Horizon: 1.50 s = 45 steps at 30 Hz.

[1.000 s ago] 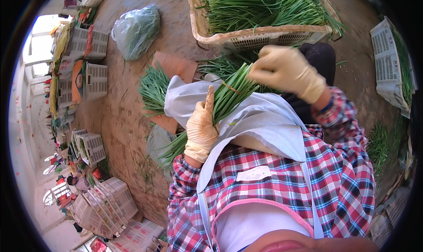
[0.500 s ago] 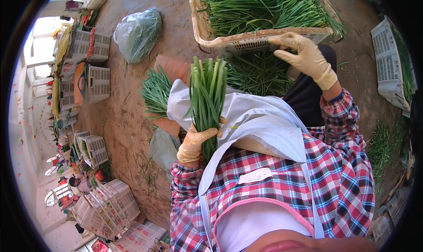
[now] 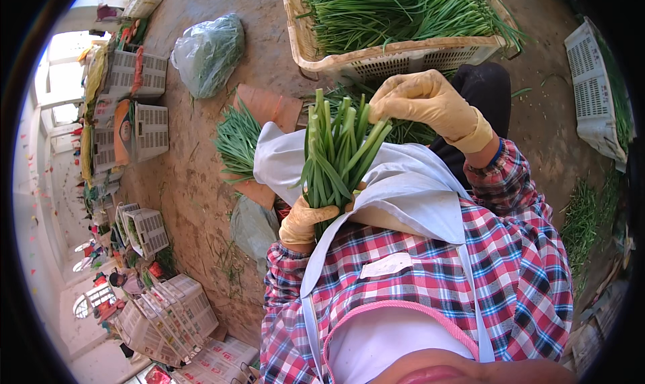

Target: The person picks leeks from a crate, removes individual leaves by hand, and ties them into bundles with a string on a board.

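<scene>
A bunch of garlic chives (image 3: 334,155) stands upright before my chest, its pale cut ends up and splayed apart. My left hand (image 3: 310,217), in a cream glove, is wrapped round the lower part of the bunch. Above the splayed ends, my gloved right hand (image 3: 433,105) is closed in a pinch, fingertips at the stems on the bunch's right side. What lies between those fingertips is too small to make out. Across my lap spreads a pale grey apron (image 3: 396,172). More chives (image 3: 240,142) lie to the left of my knee on a reddish-brown sheet (image 3: 269,105).
Straight ahead stands a pale plastic crate (image 3: 396,53) heaped with chives. A clear bag of greens (image 3: 209,55) rests on the dirt floor at far left. Another crate (image 3: 594,88) stands at the right edge, with loose greens (image 3: 583,223) nearer me. Stacked crates (image 3: 168,317) line the left.
My right hand has come left and down from the crate's edge to the cut ends, its fingers closing into a pinch. The bunch has shifted slightly right, and its ends have spread.
</scene>
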Tool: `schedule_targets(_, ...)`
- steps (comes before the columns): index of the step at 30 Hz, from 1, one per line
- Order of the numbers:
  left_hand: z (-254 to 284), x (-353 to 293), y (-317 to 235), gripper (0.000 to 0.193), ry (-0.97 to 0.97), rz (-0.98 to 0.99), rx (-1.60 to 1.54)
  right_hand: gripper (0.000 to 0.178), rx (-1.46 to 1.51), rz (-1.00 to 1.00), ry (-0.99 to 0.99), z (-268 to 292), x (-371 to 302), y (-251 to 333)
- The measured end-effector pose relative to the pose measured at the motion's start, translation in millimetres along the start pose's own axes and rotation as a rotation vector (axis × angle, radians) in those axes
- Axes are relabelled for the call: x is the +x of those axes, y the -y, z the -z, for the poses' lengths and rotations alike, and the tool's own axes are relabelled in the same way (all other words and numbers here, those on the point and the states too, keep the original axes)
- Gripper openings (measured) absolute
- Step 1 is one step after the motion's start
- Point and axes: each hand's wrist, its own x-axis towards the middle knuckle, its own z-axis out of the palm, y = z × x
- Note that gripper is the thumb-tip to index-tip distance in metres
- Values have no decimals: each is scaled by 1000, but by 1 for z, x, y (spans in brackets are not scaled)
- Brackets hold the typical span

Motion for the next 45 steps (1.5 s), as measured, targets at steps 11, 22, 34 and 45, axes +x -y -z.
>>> schedule_targets(11,3,0,-5,79,135,12,-38,23,162,538,-528,82,-7,121)
schedule_targets(22,17,8,4,70,199,37,177,17,0,-74,136,3,-6,5)
schedule_targets(34,15,9,3,51,124,11,205,21,257,440,-249,46,10,115)
schedule_targets(45,19,11,13,44,106,82,266,29,-564,-73,191,-2,12,49)
